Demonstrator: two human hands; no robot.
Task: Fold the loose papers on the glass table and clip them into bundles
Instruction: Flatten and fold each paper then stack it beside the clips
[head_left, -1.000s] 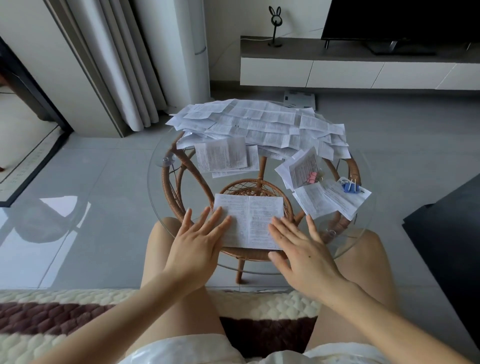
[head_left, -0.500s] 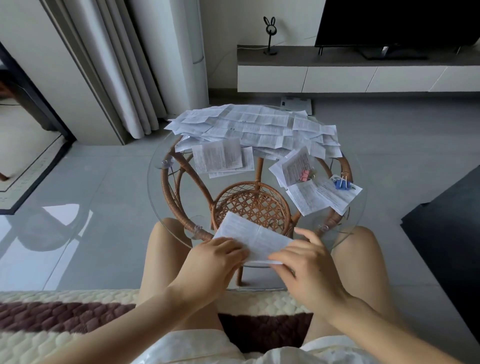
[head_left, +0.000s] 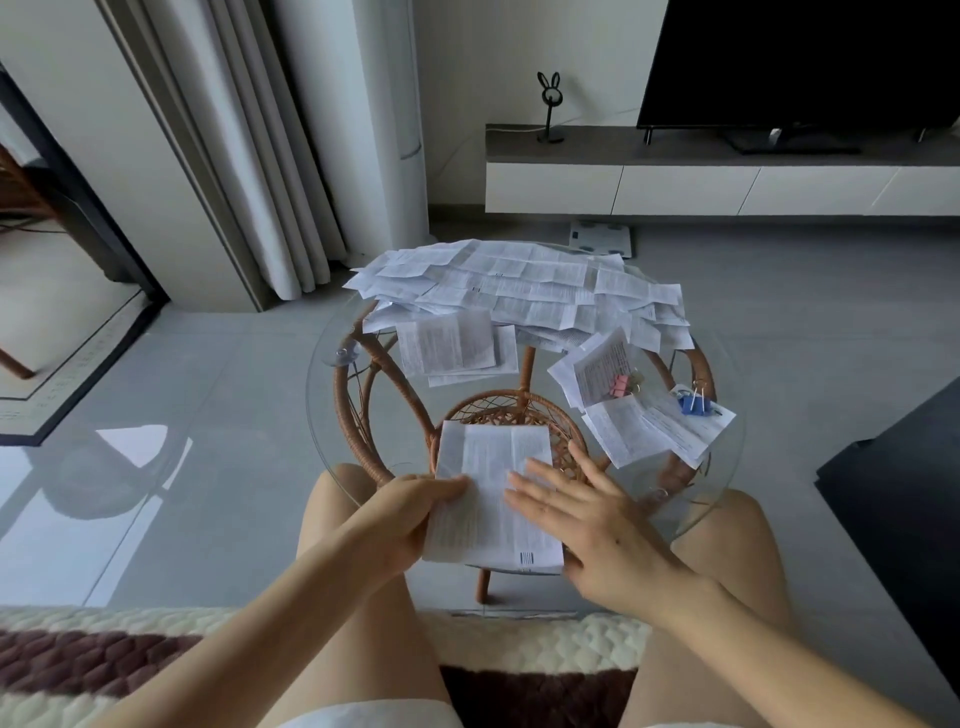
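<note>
Looking down through the head view, we saw the folded sheet (head_left: 493, 499) lying at the near edge of the glass table (head_left: 322, 384), its near end hanging past the rim toward us. Our left hand (head_left: 410, 519) gripped the sheet's left edge, thumb on top and fingers curled beneath. Our right hand (head_left: 587, 525) lay flat, fingers straight and spread, pressing the sheet's right side. The heap of loose papers (head_left: 519, 291) covered the far half of the table. To the right, a pink clip (head_left: 619, 385) and a blue clip (head_left: 691, 402) sat among a few papers.

We judged the crease could go crooked: smooth glass lets paper slide under a pressing palm, and the overhanging end had nothing firm beneath it.

Half a second before, both hands had pinched the sheet, tilted, above the near rim. By now it was laid down, and the right hand had flattened. The heap and the clips had not shifted.
</note>
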